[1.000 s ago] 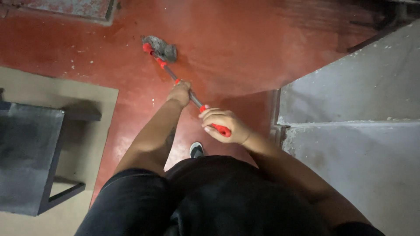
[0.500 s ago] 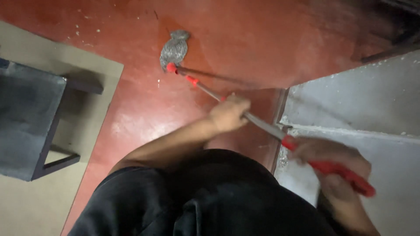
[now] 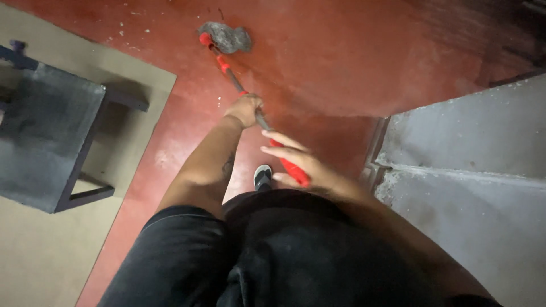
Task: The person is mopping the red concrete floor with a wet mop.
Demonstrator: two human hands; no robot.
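I hold a mop over a red floor. Its grey mop head lies on the floor at the top centre, and the metal pole with red fittings slants down toward me. My left hand is closed around the pole halfway along it. Lower down, my right hand rests on the red end grip with its fingers partly stretched out. Black clothing fills the bottom of the view, and one shoe shows between my arms.
A dark square stool stands at the left on a tan mat. At the right rise grey concrete steps, their edge close to my right arm.
The mop head has been pushed away and left, from floor centre to the top. My right hand has swung back from over the steps to in front of my body.
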